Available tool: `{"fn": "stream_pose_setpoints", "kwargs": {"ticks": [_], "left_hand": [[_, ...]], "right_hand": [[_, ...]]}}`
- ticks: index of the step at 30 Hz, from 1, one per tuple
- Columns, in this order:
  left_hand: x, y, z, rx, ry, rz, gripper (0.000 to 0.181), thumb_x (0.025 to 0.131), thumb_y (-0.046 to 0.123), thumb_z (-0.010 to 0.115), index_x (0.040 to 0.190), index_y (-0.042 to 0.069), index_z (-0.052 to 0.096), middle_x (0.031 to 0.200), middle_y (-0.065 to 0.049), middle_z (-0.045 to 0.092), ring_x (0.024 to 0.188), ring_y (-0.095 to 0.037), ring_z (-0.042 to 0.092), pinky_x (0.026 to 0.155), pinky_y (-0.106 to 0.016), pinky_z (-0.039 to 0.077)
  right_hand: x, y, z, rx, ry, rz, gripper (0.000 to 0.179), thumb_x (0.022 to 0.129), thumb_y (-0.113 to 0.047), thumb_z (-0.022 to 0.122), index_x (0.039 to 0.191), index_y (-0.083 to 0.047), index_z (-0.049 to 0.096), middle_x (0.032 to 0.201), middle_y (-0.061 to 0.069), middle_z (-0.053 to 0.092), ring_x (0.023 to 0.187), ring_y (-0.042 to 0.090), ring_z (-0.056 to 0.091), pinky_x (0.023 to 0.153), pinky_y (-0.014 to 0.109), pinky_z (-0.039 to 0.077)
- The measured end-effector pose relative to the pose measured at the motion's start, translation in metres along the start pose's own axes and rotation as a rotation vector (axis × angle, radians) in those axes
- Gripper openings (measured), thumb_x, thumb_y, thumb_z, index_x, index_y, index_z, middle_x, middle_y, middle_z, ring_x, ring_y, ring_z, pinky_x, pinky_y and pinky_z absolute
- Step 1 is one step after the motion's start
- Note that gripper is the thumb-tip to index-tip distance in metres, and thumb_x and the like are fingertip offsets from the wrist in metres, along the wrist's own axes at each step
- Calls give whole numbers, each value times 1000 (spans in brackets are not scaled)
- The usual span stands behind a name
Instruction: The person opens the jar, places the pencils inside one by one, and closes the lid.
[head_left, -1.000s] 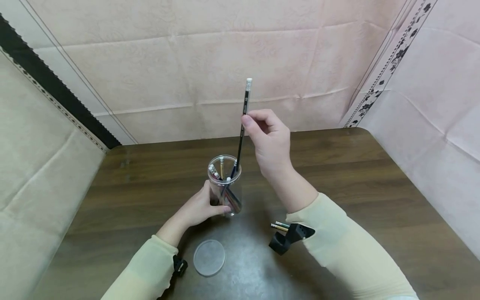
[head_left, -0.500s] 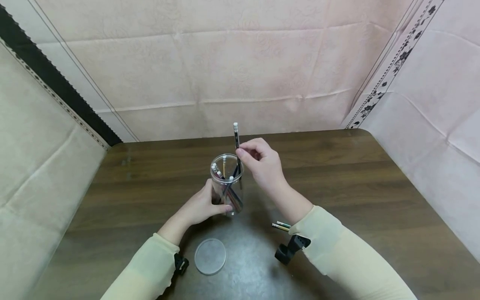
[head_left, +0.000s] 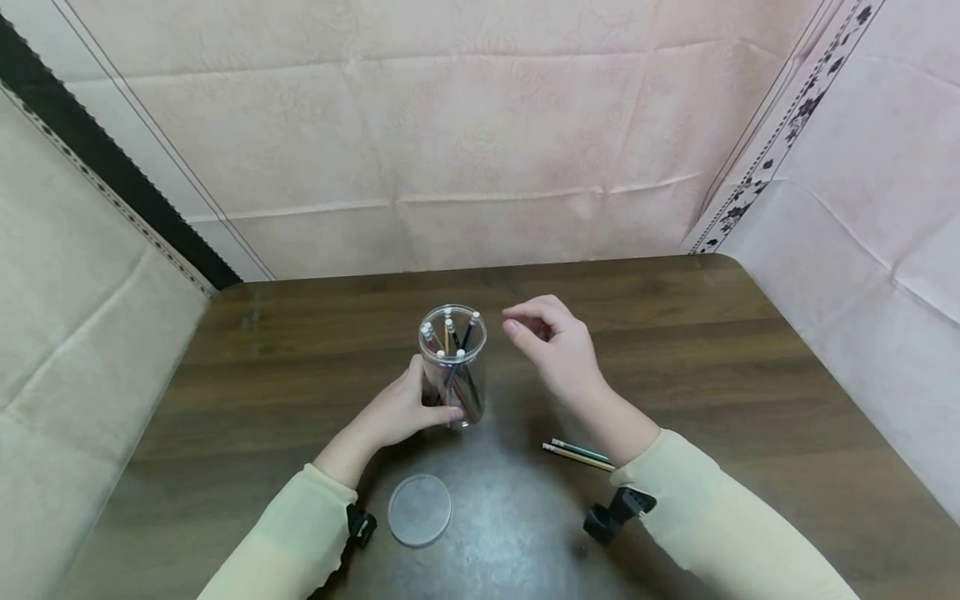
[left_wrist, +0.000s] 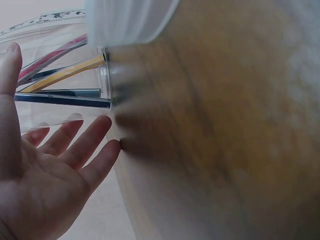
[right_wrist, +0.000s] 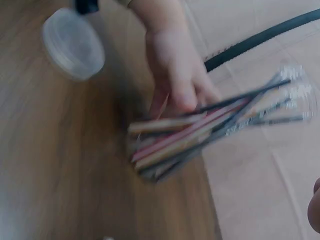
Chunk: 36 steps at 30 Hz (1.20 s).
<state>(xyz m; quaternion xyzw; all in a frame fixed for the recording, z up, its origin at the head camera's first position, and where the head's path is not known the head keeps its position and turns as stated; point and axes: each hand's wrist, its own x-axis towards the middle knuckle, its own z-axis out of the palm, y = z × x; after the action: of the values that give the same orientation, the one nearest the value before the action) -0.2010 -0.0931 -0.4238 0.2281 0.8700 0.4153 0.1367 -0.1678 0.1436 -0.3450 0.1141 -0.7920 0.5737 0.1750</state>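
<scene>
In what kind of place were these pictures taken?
Probably a makeshift indoor filming corner: a wood-grained table, creased sheets on three sides, and a wrist-worn black device.

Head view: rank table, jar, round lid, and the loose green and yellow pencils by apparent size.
1. Table
2. Jar
3. Round lid
4. Green pencil and yellow pencil: too alike to rank

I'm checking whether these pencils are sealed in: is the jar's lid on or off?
Off. The round lid lies on the table, apart from the jar, whose mouth is uncovered over the pencils.
</scene>
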Motion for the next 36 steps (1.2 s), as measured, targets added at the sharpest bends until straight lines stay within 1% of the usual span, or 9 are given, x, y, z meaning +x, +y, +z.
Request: {"fn": "stream_pose_setpoints", "kwargs": {"ticks": [3,5,8,12,16,20,23,29,36], "left_hand": [[2,0,-1,12,-2,2,81,74,49,76,129,16,28,110,-3,56,99,-16,54,87,-41,42],[3,1,-2,20,-7,3,79,74,49,75,128,17,28,109,-3,56,98,-16,54,86,-40,42],[5,2,-4,30,-14,13,79,74,50,75,129,17,27,110,-3,55,98,-16,54,85,-40,42],[6,2,-7,40,-13,16,81,75,51,73,130,17,26,113,-4,54,100,-16,54,84,-40,43],[4,2,-6,49,-13,2,81,75,52,73,131,16,26,115,-5,53,100,-17,54,83,-40,43],[2,1,-5,40,-18,2,76,76,49,73,128,16,28,111,-4,54,94,-16,55,77,-37,44],[1,0,-3,32,-22,1,72,77,47,74,125,16,29,107,-3,54,87,-16,54,72,-35,45],[1,0,-1,33,-16,-3,74,76,48,74,126,16,29,108,-4,54,88,-17,54,73,-35,45],[-2,2,-1,31,-19,-21,82,75,50,74,132,16,26,115,-5,53,95,-16,54,79,-37,44]], "right_hand": [[-10,12,-18,-91,-22,-22,16,85,-13,70,100,-6,70,93,0,58,76,17,49,64,23,40],[-17,21,-32,-197,-55,-38,16,84,-14,71,98,-8,71,94,-1,59,77,15,50,66,24,41],[-29,35,-52,-412,-136,-94,15,82,-17,73,96,-10,71,92,-3,59,79,13,50,68,27,43],[-45,53,-75,-675,-259,-150,19,81,-22,74,94,-10,71,90,-2,58,85,17,51,71,35,45],[-62,67,-89,-820,-374,-188,16,79,-27,75,88,-14,71,86,-4,57,84,18,53,71,35,46],[-76,78,-92,-865,-419,-299,13,75,-28,79,80,-20,69,80,-9,54,76,13,50,65,30,45],[-80,83,-92,-873,-440,-352,14,74,-28,79,77,-20,67,77,-10,51,73,12,48,63,28,44],[-85,85,-91,-902,-502,-349,13,73,-26,78,76,-21,66,75,-10,48,71,11,45,61,27,42],[-91,85,-88,-936,-503,-372,15,70,-23,77,71,-21,63,70,-13,40,66,10,40,55,23,38]]}}
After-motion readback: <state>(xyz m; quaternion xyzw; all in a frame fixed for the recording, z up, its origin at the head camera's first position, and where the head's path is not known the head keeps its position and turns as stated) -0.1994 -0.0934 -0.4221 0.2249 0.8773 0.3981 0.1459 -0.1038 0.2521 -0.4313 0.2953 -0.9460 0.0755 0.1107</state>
